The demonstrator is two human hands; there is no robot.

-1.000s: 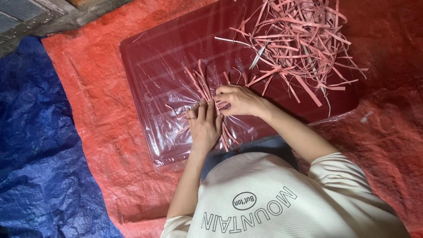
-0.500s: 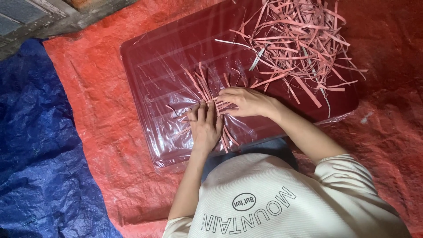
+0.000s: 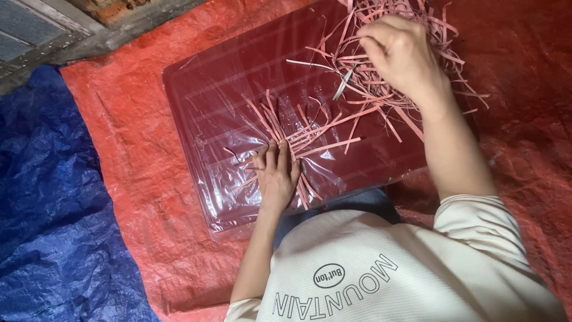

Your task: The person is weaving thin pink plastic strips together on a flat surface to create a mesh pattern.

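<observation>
A crinkled orange-red plastic tarpaulin (image 3: pixel 137 179) covers the floor. Overlapping its left edge lies a rumpled blue plastic tarpaulin (image 3: pixel 53 226). At the top left runs a grey concrete ledge (image 3: pixel 119 30), with reddish bricks (image 3: pixel 113 7) above it.

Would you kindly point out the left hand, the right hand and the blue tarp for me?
left hand (image 3: pixel 277 176), head view, on the back of the hand.
right hand (image 3: pixel 402 53), head view, on the back of the hand.
blue tarp (image 3: pixel 53 203), head view, on its crinkled middle.
</observation>
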